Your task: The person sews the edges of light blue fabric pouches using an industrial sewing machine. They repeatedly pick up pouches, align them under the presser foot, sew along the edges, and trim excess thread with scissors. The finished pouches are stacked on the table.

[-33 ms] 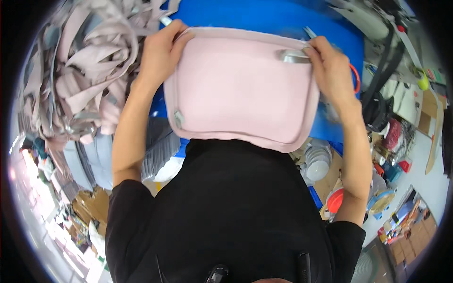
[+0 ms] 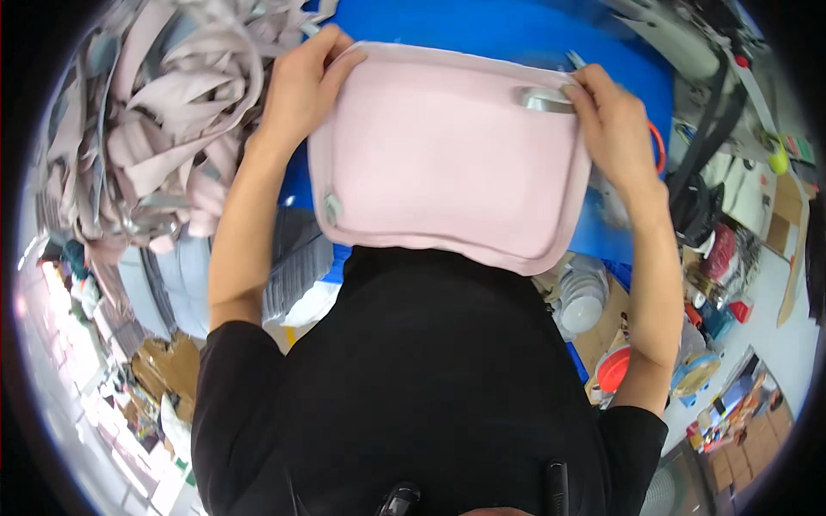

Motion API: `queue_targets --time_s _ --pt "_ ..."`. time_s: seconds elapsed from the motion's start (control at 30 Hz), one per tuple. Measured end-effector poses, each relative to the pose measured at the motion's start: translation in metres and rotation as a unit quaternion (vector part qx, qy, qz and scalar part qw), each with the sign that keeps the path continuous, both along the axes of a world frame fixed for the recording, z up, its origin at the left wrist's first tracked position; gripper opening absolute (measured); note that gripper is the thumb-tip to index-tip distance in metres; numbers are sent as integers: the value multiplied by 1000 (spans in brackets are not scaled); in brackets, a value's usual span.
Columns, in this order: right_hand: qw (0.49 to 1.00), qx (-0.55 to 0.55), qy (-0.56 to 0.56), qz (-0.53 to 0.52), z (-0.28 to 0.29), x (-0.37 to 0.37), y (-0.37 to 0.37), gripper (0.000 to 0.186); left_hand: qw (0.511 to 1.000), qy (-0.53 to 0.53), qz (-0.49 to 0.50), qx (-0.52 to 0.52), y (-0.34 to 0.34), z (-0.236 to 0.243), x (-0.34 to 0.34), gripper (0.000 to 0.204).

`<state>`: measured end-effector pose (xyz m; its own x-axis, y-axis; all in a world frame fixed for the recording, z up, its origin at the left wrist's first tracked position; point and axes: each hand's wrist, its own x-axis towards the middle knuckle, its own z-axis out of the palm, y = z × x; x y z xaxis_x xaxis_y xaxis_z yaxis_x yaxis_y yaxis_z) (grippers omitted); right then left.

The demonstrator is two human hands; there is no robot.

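A pale pink panel [image 2: 456, 155], roughly rectangular with rounded corners and a raised rim, was held spread in front of a black shirt [image 2: 439, 370]. It was seen over a blue surface [image 2: 447, 21]; whether any of it was rested there could not be told. Its upper left corner was pinched by the left hand [image 2: 301, 90], thumb on the near face, and its upper right corner was clamped likewise by the right hand [image 2: 618, 129]. Near the right thumb a shiny grey tab [image 2: 542, 101] was shown, and a smaller grey piece [image 2: 333, 206] at the lower left rim. To the left, pink and grey strips [image 2: 185, 120] were heaped; beyond the right hand a red loop [image 2: 660, 146] was partly visible. The step in hand was judged to be holding the panel open by its corners; for the next move, an even, two-handed grip seemed to be called for.
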<state>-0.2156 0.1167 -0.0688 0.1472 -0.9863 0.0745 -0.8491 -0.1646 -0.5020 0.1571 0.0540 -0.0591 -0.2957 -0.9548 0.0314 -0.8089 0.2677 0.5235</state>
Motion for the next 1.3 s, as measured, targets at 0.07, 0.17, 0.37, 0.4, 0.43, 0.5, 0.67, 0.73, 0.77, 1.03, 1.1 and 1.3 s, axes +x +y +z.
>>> queue_targets --time_s 0.07,0.17,0.37,0.4,0.43,0.5,0.67,0.73,0.77,1.03,1.1,1.3 --pt "997 -67 -5 21 4 3 -2 27 990 100 -10 -98 1 0 7 12" --pt "985 -170 12 18 13 8 1 36 955 202 -27 -215 14 14 17 16" --pt "984 -168 -42 32 35 50 35 30 926 239 4 -292 112 62 27 17" --pt "984 -163 -54 40 36 57 40 29 924 235 9 -300 125 66 33 18" --pt "984 -158 -67 49 36 63 43 28 914 258 11 -314 134 67 38 19" --pt "985 -141 -81 59 37 76 50 25 889 302 15 -343 149 70 48 20" --pt "984 -100 -98 109 33 102 64 21 907 195 130 -349 179 62 83 19" --pt "982 -72 -125 121 35 116 74 18 904 104 176 -375 189 66 107 17" --pt "980 -67 -141 120 33 119 81 17 891 48 213 -399 193 72 124 13" --pt "959 -38 -221 173 40 163 91 13 905 -267 326 -59 264 80 202 57" --pt "954 -45 -223 197 45 167 88 12 924 -183 333 -44 274 66 216 64" --pt "947 1 -243 212 49 173 89 9 775 -348 468 -243 266 49 383 43"
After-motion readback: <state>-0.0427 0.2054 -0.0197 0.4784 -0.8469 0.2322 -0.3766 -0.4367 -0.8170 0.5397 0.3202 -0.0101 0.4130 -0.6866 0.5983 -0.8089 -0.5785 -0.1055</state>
